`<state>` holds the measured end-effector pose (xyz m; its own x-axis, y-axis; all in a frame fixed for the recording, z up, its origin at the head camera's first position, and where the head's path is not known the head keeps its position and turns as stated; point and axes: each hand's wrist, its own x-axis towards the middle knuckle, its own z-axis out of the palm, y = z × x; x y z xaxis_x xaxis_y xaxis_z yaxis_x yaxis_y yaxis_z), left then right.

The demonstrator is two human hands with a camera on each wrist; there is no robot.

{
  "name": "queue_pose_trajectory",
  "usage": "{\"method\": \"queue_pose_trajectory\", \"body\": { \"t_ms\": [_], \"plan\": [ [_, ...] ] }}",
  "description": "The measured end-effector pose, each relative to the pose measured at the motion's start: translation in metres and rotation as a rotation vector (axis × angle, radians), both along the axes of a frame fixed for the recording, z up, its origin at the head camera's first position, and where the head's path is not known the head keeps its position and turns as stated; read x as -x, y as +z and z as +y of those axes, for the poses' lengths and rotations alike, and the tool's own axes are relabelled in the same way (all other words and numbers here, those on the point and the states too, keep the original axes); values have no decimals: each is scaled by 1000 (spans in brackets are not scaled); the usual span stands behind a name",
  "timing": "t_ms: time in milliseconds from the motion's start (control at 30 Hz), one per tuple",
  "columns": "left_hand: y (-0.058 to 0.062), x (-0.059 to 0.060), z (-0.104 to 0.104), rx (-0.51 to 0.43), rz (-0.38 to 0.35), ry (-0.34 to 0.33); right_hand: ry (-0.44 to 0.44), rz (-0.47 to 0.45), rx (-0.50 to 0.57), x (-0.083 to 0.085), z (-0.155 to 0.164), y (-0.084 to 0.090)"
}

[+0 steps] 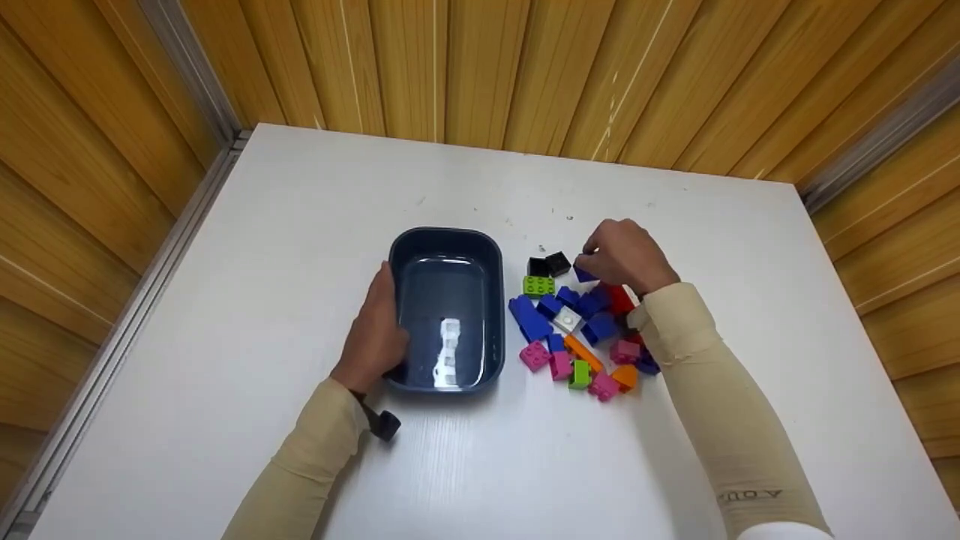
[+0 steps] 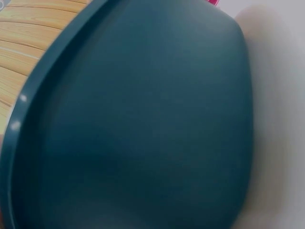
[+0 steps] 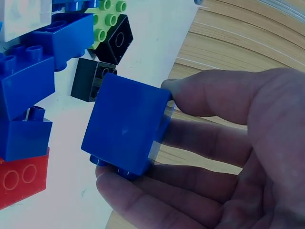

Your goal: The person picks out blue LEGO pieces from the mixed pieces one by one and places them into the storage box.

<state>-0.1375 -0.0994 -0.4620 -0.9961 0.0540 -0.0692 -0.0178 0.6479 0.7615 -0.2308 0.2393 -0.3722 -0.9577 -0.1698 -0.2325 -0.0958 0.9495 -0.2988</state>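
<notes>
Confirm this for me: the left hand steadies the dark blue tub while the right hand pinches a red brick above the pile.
Not quite. The brick pinched in the right hand is blue, not red, as the right wrist view shows plainly; a red brick lies in the pile. The rest holds: the left hand rests against the dark blue tub.

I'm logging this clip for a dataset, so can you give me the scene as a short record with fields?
setting: white table, wood-panelled walls
left hand: rests against the side of the dark blue tub
tub contents: none visible
right hand: pinches a blue brick, studs facing down
brick pile: beside the tub; blue, pink, orange, green, red, white
black bricks: two, at the pile's far edge
</notes>
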Motion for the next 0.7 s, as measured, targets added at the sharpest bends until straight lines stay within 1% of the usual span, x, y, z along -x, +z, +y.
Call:
{"method": "queue_pose_trajectory", "body": {
  "t_ms": [133, 333, 700],
  "plan": [
    [0, 0, 0, -1, 3, 1, -10, -10, 14, -1, -3, 5],
    [0, 1, 0, -20, -4, -2, 2, -19, 21, -1, -6, 10],
    [-3, 2, 0, -53, -6, 7, 30, 8, 14, 1, -19, 20]
  ]
}}
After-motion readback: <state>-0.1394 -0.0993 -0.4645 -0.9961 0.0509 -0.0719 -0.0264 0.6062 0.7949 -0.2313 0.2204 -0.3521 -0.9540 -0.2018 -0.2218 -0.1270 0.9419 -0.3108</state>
